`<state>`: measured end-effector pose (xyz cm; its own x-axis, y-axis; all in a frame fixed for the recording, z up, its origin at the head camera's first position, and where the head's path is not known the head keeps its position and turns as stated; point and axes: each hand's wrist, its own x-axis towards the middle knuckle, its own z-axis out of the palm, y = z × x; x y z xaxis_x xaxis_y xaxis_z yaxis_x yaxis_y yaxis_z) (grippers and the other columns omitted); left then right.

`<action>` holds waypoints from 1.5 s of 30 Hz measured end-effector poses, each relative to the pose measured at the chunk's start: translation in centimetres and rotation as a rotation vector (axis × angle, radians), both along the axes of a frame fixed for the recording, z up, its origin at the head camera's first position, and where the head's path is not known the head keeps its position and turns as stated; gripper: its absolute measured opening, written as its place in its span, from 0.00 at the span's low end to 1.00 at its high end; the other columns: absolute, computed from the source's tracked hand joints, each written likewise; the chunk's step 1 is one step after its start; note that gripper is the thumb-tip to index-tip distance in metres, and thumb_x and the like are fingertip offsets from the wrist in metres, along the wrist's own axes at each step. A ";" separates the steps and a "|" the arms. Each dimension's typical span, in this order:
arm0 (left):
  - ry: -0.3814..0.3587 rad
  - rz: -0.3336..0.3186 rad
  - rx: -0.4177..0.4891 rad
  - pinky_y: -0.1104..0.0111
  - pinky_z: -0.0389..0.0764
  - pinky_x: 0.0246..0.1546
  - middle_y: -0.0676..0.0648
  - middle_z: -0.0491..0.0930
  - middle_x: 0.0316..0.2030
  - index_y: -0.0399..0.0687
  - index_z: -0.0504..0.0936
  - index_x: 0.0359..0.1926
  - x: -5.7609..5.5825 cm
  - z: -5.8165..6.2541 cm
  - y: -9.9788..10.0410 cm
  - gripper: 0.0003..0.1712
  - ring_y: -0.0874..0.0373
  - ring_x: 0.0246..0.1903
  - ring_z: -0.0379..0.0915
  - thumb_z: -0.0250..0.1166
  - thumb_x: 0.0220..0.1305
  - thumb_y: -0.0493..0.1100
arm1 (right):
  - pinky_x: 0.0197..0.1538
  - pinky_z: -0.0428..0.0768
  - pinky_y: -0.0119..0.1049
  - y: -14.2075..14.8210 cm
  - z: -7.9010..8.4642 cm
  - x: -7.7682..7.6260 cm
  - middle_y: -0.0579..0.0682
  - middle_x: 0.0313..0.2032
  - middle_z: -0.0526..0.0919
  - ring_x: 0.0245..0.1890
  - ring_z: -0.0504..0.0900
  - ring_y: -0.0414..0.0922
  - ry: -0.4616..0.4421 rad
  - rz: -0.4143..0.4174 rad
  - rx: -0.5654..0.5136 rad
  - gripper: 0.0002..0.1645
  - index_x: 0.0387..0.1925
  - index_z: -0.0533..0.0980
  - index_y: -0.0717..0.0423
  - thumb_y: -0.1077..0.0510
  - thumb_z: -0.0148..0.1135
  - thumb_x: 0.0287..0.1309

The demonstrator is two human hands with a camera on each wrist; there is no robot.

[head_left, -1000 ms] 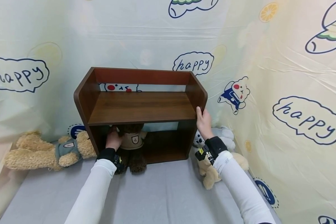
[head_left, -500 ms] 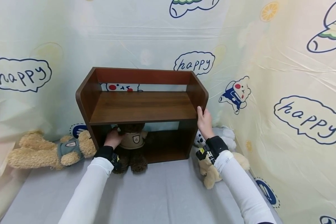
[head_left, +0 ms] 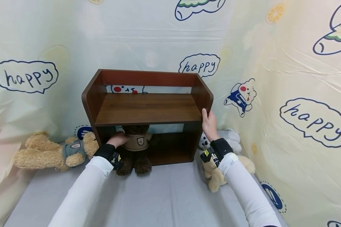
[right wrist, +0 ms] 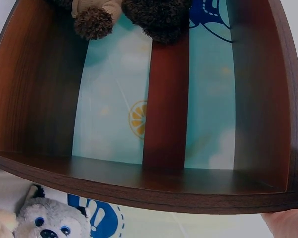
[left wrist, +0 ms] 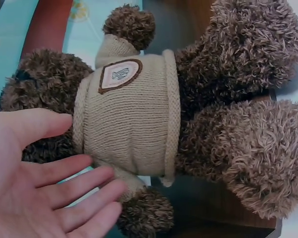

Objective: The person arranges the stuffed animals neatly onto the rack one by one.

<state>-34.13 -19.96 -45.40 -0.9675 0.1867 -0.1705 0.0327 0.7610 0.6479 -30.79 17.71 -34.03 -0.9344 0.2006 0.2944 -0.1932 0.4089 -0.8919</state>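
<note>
In the head view, a dark-brown plush teddy bear (head_left: 135, 143) in a beige knit sweater sits in the lower left compartment of a brown two-tier wooden shelf (head_left: 147, 108). Its legs stick out over the front edge. My left hand (head_left: 117, 139) is at the bear's side; the left wrist view shows the thumb by its neck and the other fingers loosely extended near one arm. On the shelf's right side panel, my right hand (head_left: 210, 125) holds the front edge, its thumb pointing up. Only a bit of that hand (right wrist: 287, 224) shows in the right wrist view.
A light-brown teddy bear (head_left: 49, 154) in a blue-grey top lies left of the shelf. On the right, a grey-and-white husky plush (head_left: 230, 138) and a cream plush (head_left: 213, 176) lie beside my right wrist. Patterned cloth (head_left: 147, 37) hangs behind the grey-covered table (head_left: 164, 198).
My left forearm has swung out to the left, and the left hand has turned beside the bear. The right hand stays on the shelf panel. The head view has shifted slightly left.
</note>
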 end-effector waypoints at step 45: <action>-0.133 -0.240 -0.194 0.65 0.73 0.28 0.44 0.74 0.28 0.34 0.76 0.34 9.1 3.9 0.3 0.12 0.52 0.28 0.73 0.58 0.60 0.42 | 0.38 0.63 0.37 0.1 -0.1 0.1 0.59 0.48 0.72 0.42 0.67 0.51 0.003 -0.003 0.014 0.25 0.52 0.66 0.63 0.46 0.38 0.69</action>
